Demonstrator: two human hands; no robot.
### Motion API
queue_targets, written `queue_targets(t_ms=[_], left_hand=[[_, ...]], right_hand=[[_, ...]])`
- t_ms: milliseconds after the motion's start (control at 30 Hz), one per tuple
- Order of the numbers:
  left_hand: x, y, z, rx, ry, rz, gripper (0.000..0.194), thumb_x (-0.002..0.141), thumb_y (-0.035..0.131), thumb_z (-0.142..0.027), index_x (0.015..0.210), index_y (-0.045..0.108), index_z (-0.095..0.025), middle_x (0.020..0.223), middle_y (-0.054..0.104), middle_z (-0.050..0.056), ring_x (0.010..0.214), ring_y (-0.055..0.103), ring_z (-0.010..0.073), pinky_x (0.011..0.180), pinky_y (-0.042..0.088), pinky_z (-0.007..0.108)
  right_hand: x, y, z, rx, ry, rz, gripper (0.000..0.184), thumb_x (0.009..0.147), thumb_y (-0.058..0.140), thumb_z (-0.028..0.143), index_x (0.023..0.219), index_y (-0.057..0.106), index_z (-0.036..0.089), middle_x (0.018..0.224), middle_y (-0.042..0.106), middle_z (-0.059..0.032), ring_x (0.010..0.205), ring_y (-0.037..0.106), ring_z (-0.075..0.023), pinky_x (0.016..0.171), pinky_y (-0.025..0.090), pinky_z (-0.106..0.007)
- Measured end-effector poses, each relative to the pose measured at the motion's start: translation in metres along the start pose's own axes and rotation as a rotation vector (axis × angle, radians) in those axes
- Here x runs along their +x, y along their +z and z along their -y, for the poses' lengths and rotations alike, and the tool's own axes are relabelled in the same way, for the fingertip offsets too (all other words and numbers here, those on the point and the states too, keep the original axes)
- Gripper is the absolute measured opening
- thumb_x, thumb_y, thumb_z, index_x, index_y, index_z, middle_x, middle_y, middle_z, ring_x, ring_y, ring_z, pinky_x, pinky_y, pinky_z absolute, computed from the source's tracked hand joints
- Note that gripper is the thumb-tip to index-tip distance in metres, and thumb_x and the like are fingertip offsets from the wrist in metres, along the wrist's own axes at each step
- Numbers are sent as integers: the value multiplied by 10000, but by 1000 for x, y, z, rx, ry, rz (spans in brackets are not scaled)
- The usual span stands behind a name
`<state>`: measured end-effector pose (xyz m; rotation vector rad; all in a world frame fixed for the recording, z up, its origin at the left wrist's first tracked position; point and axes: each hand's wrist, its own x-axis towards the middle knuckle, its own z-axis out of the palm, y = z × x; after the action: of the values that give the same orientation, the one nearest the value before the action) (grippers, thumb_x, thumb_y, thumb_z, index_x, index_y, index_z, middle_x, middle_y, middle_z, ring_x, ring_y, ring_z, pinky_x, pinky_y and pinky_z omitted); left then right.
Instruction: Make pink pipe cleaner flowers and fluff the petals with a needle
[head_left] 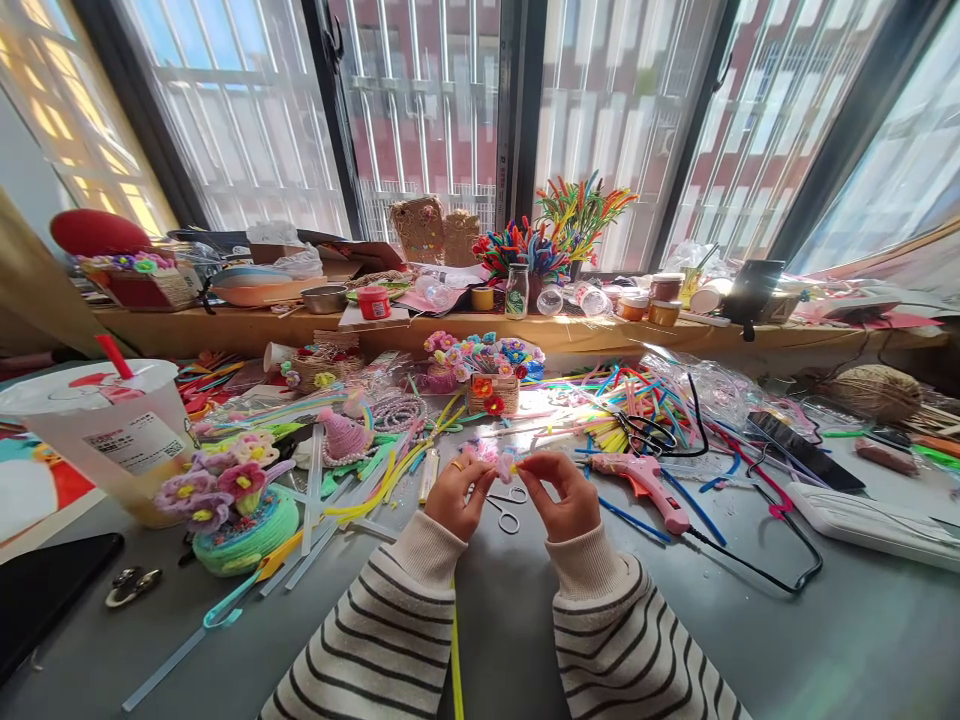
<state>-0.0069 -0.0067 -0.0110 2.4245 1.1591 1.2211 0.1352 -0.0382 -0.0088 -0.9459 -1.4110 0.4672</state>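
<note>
My left hand [456, 495] and my right hand [562, 493] meet over the middle of the grey table, fingertips pinched. Between them is a small fuzzy pink flower [508, 467], apparently of pipe cleaner, with a yellowish centre. Both hands grip it, and the fingers partly cover it. Just under the hands lie small scissors [509, 522] with white handles. To the right rests a pink glue gun [651, 487] with a black cord. Beyond the hands stands a woven basket [480, 397] with several fuzzy flowers.
A drink cup [139, 440] with a red straw stands at left, beside a green pot of purple flowers [244, 530]. Loose pipe cleaners [637, 395] and black-handled scissors [641, 433] lie at right. A white device [874, 520] is near the right edge. A cluttered ledge [315, 325] runs under the windows.
</note>
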Motion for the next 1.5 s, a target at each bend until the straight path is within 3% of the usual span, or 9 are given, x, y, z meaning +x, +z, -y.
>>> queue_targets(t_ms=[300, 700, 1000, 1233, 1500], left_hand=[[-1, 2, 2, -37, -14, 15, 218, 763, 376, -246, 738, 575, -161, 645, 478, 40, 635, 448, 144, 563, 367, 250], [0, 1, 1, -31, -8, 19, 231, 761, 378, -250, 751, 586, -149, 621, 461, 34, 625, 445, 142, 556, 366, 250], [0, 2, 1, -61, -21, 22, 229, 765, 377, -248, 732, 581, -147, 638, 474, 40, 631, 442, 142, 571, 364, 253], [0, 1, 1, -83, -17, 7, 214, 762, 384, -237, 721, 576, -151, 630, 463, 36, 633, 438, 143, 575, 363, 257], [-1, 1, 0, -97, 9, 16, 211, 758, 390, -226, 720, 583, -150, 629, 473, 38, 641, 446, 146, 582, 364, 261]], right_hand=[[0, 1, 0, -15, -3, 0, 73, 695, 513, 165, 764, 531, 182, 722, 589, -34, 665, 568, -146, 643, 482, -289], [-1, 0, 0, -198, -149, 4, 101, 718, 486, 137, 778, 545, 192, 723, 594, -27, 654, 550, -134, 625, 462, -266], [2, 2, -6, -66, -212, -95, 103, 698, 510, 145, 788, 548, 178, 790, 530, -45, 735, 525, -141, 596, 501, -253], [2, 1, -16, -246, -241, -143, 78, 675, 553, 235, 713, 593, 179, 683, 523, -37, 643, 482, -143, 459, 453, -236], [2, 3, -19, -245, -251, -116, 78, 684, 548, 231, 678, 600, 174, 633, 529, -29, 588, 460, -127, 461, 414, -230]])
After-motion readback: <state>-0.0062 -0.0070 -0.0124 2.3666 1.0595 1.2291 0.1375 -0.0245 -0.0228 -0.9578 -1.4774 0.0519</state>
